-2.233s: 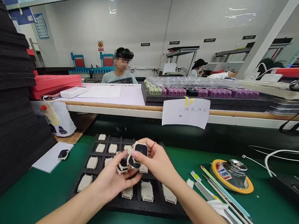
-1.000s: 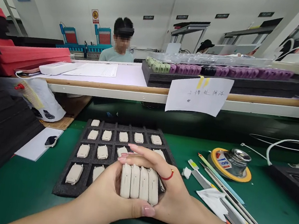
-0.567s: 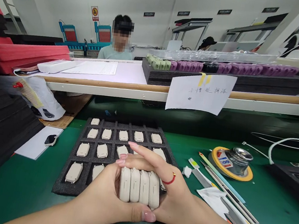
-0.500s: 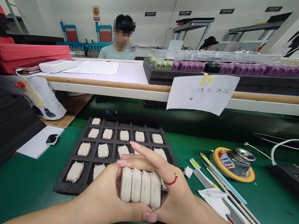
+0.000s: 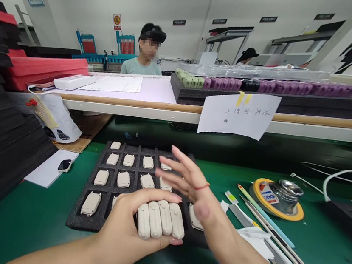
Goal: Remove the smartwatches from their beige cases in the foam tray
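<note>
The left hand [image 5: 125, 228] clasps four beige, rounded plastic casings [image 5: 160, 219] side by side above the near edge of the black foam grid tray [image 5: 100, 223]. The right hand [image 5: 186, 178] hovers spread and holding nothing over the tray, where beige casings fill most visible pockets (far-right ones are hidden), so much gathering seems left.

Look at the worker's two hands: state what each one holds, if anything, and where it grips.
The left hand clamps a row of four beige plastic casings, fingers over the far ends, thumb under the near ends. The right hand is open and holds nothing.
</note>
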`<state>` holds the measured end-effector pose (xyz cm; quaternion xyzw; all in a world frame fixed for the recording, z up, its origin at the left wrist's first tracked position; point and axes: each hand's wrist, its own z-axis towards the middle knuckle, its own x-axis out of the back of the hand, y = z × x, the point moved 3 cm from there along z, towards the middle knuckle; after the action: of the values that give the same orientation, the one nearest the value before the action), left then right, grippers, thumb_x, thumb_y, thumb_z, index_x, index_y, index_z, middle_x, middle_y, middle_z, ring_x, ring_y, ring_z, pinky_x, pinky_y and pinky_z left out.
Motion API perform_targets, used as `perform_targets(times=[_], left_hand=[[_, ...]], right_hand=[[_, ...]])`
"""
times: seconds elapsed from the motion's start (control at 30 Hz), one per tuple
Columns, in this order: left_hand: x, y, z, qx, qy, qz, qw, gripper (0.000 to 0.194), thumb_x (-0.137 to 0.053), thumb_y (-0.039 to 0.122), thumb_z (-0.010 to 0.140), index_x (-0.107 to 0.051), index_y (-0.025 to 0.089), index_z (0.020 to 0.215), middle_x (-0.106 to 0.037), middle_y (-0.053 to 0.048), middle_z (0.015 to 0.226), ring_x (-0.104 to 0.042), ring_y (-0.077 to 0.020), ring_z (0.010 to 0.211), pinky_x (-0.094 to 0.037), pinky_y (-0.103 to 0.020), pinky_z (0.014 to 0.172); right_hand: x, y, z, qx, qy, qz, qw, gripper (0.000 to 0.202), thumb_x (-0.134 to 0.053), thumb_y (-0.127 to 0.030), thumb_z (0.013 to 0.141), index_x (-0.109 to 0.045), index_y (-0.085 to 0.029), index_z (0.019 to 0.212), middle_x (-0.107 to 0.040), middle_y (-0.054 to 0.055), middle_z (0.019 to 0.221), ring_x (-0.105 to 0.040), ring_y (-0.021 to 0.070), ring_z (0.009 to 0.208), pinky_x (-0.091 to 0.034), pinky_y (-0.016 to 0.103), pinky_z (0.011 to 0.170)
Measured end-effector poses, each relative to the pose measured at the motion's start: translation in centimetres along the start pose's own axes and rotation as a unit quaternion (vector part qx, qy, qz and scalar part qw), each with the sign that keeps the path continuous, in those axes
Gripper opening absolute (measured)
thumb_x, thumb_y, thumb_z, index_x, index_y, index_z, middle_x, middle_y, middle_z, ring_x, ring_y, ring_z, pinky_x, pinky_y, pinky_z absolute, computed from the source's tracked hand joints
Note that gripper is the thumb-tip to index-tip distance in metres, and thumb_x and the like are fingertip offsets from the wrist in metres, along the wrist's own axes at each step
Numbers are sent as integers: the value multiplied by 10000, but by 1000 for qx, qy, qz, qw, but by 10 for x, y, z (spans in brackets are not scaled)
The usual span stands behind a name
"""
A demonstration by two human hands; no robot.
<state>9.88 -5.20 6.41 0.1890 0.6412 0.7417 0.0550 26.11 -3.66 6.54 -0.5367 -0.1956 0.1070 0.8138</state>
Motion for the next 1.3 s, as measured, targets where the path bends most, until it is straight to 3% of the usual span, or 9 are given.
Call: perform_targets(times=[0.13,0.2,0.3,0.43,0.5,0.6,0.7,1.03,1.3], left_hand=[[0,2,-2,-111,4,47,993,313,-778,200,766,-741,278,1067,-727,-61,1102,-608,-267,1124,-431,-376,1028],[0,0,-3,-130,1,55,990,300,-757,159,775,-757,295,1042,-681,-74,1161,-581,-275,1166,-426,-383,1044],[0,-3,-6,-117,5,50,992,357,-747,171,775,-742,322,1098,-507,-88,1368,-489,-321,1283,-425,-404,1054],[2,-5,-10,-1,-6,-45,999,1135,-912,204,580,-285,429,1500,-259,-76,1567,-329,-363,1411,-365,-446,1107],[-1,-4,-9,71,-56,-141,986,1266,-921,264,582,-101,418,1534,-332,-108,1536,-404,-335,1370,-396,-443,1077],[-6,2,-6,118,-119,-227,959,767,-822,328,735,-439,256,1397,-597,-119,1273,-584,-277,1178,-472,-381,972],[-8,3,-2,131,-126,-231,956,456,-824,271,731,-617,191,1129,-674,-70,1075,-635,-225,1040,-497,-309,879],[1,-7,-3,90,-148,-267,948,417,-673,476,859,-617,200,1166,-643,-27,982,-564,-111,801,-458,-217,711],[-3,-7,-3,114,-98,-211,966,534,-719,507,807,-570,197,1216,-657,-92,1186,-594,-234,1093,-477,-300,881]], right_hand=[[-9,11,3,-125,-92,120,981,954,-588,-761,769,-277,-271,1526,-588,131,1375,-557,318,1283,-453,504,1064],[-16,11,4,-122,-78,121,982,1047,-832,-555,661,-292,-279,1514,-546,121,1422,-538,313,1303,-478,466,1048],[-20,8,3,-77,-6,46,996,1133,-923,-289,569,-293,-311,1511,-493,99,1474,-510,308,1329,-474,442,1061],[-18,0,-1,30,25,-22,999,1161,-884,-234,647,-164,-331,1553,-702,53,1201,-676,259,1113,-561,362,954],[-15,-2,-1,83,21,-50,995,1175,-876,-224,672,-115,-339,1559,-731,36,1132,-703,245,1059,-574,332,927],[-12,-1,-1,152,7,-90,984,1131,-853,-257,717,-106,-324,1564,-711,43,1182,-670,253,1139,-507,367,1045],[-11,1,0,187,-1,-115,976,1079,-806,-310,777,-77,-303,1572,-706,48,1191,-656,259,1166,-455,427,1105],[-10,-7,0,199,3,-161,967,1066,-770,-256,787,-53,-303,1575,-545,88,1447,-666,245,1156,-433,435,1126],[-14,-7,2,210,-9,-148,966,1041,-729,-141,769,-80,-297,1568,-709,3,1190,-657,179,1159,-448,331,1105]])
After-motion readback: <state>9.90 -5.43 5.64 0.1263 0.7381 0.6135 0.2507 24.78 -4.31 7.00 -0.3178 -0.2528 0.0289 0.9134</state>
